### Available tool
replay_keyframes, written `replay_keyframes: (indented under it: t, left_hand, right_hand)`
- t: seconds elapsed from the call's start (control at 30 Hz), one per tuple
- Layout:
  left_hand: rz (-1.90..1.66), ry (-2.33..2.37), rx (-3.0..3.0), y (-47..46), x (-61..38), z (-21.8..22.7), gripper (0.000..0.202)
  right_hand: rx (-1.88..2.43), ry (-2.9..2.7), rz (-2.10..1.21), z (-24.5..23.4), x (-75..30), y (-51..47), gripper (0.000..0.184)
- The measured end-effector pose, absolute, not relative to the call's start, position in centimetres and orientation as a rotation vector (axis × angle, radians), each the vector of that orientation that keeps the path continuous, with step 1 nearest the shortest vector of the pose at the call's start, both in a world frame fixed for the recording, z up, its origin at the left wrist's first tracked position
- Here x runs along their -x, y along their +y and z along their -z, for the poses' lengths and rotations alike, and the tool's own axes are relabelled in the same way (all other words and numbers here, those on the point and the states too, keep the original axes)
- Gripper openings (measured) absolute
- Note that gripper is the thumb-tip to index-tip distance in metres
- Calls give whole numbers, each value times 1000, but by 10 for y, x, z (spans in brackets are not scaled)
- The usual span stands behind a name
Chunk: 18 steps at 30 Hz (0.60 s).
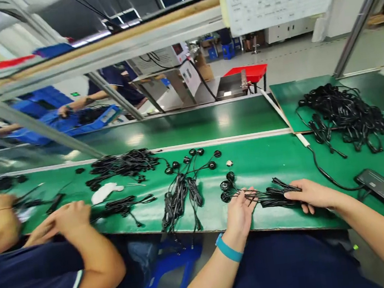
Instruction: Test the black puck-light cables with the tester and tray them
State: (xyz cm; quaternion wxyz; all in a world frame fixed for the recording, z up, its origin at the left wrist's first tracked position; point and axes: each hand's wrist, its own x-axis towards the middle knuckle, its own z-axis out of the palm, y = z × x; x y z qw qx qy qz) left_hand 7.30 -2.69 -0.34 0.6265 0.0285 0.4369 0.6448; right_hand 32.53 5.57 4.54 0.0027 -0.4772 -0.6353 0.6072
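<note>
Just above the green bench (262, 163), I have the black cable bundle (274, 195) pinched at its thick part, probably the surest hold, in my right hand (312, 193), strands crossing my left hand (239, 213), whose grip I can't judge; it should handle light, limp.

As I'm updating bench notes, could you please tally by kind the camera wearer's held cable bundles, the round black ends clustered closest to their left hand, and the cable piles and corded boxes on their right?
Held cable bundle: 1
Visible round black ends near the left hand: 3
Cable pile: 1
Corded box: 1
Total: 6
</note>
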Motion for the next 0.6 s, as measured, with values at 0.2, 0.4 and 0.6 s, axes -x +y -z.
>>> replay_keyframes:
  t: [0.2, 0.4, 0.6]
  left_hand:
    - [-1223, 987, -224, -44, -55, -2, 31]
    - [-999, 1280, -624, -65, -14, -18, 56]
    - [-1220, 1876, -1211, -43, 19, -11, 48]
  right_hand:
    - [1554, -2236, -1160, -36, -338, 58, 45]
    - [1450, -2265, -719, -19, -343, 52, 27]
    - [1259, -2376, -597, -19, -334, 43, 27]
